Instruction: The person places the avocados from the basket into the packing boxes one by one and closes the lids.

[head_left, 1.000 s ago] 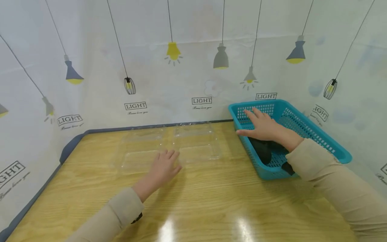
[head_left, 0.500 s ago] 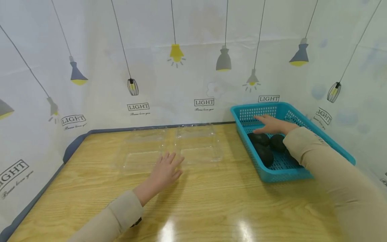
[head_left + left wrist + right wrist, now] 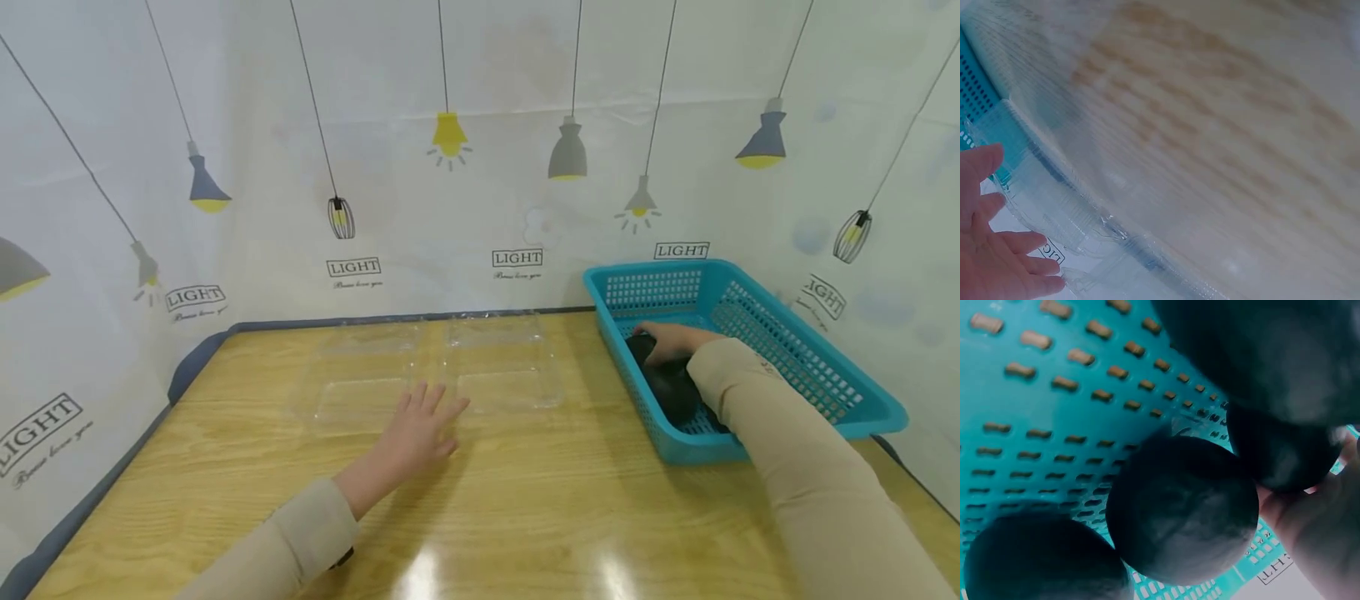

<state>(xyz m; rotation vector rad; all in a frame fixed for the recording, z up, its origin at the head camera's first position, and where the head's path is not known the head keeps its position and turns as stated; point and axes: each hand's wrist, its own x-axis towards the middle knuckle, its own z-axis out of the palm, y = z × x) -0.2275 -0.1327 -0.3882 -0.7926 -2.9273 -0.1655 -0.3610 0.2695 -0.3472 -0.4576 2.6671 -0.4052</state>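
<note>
In the head view my right hand [image 3: 669, 342] reaches into the turquoise basket [image 3: 873, 412], fingers curled round a dark, avocado-like oval fruit [image 3: 639, 345]. The right wrist view shows that hand [image 3: 1322, 528] around the far fruit [image 3: 1285, 453], with several similar dark fruits [image 3: 1182, 509] beside it. Another dark fruit [image 3: 672, 392] lies nearer me in the basket, partly behind the right sleeve. My left hand [image 3: 414, 432] hovers with spread fingers at the near side of two clear plastic containers, the left one [image 3: 360, 396] and the right one [image 3: 502, 387], holding nothing.
The wooden table [image 3: 525, 500] extends in front of the containers. A patterned wall covering [image 3: 420, 275] rises directly behind the containers and basket, and on both sides. The basket's raised perforated walls surround the fruits.
My right hand has lowered from above the basket into it and curled round a fruit. The left hand has stayed nearly in place, its fingers spreading slightly. The head view has shifted a little.
</note>
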